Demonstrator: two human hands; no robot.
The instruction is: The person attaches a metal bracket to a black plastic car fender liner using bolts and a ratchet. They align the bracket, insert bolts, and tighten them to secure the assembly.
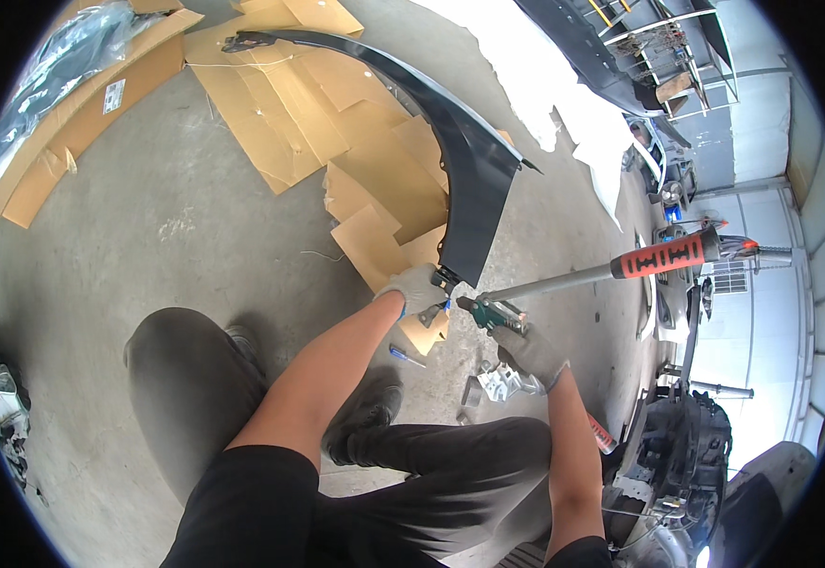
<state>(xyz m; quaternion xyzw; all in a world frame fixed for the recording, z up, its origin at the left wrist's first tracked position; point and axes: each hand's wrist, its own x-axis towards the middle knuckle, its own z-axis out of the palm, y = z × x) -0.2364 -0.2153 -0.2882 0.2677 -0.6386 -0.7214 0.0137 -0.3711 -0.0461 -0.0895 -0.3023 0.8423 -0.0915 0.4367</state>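
A black curved car fender (465, 156) lies over flattened cardboard, its narrow end at the far left and its wide end close to me. At that near end, my gloved left hand (415, 290) is closed on the fender's edge beside a small dark bracket (445, 280). My gloved right hand (532, 354) is wrapped around the green head part of a long-armed tool that looks like a lever riveter (550, 284). One grey arm with a red-and-black grip stretches to the right. The tool's tip is by the bracket; contact cannot be made out.
Flattened cardboard (285, 142) covers floor beneath the fender. A blue-handled screwdriver (405, 356) and silvery metal pieces (502, 382) lie near my feet. An open carton (91, 123) with clear plastic stands left. White sheeting (535, 80) lies far right; dark car parts (677, 454) stand right.
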